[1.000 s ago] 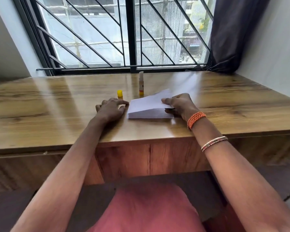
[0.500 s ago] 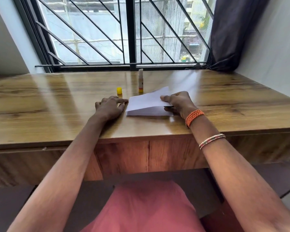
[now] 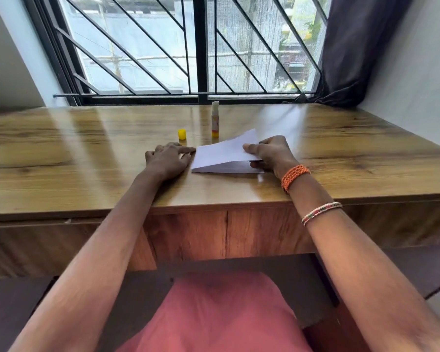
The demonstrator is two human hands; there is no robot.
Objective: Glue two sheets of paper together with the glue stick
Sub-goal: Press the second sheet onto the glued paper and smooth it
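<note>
Glue stick [image 3: 215,119] uncapped, upright; right hand [image 3: 271,152] pinches raised top sheet [image 3: 224,152] over lower sheet [image 3: 229,170]; left hand [image 3: 168,158] relaxed beside; pressing pending.

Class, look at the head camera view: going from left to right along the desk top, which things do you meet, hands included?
left hand → yellow cap → glue stick → sheets of paper → right hand, which pinches the upper sheet's right edge.
</note>
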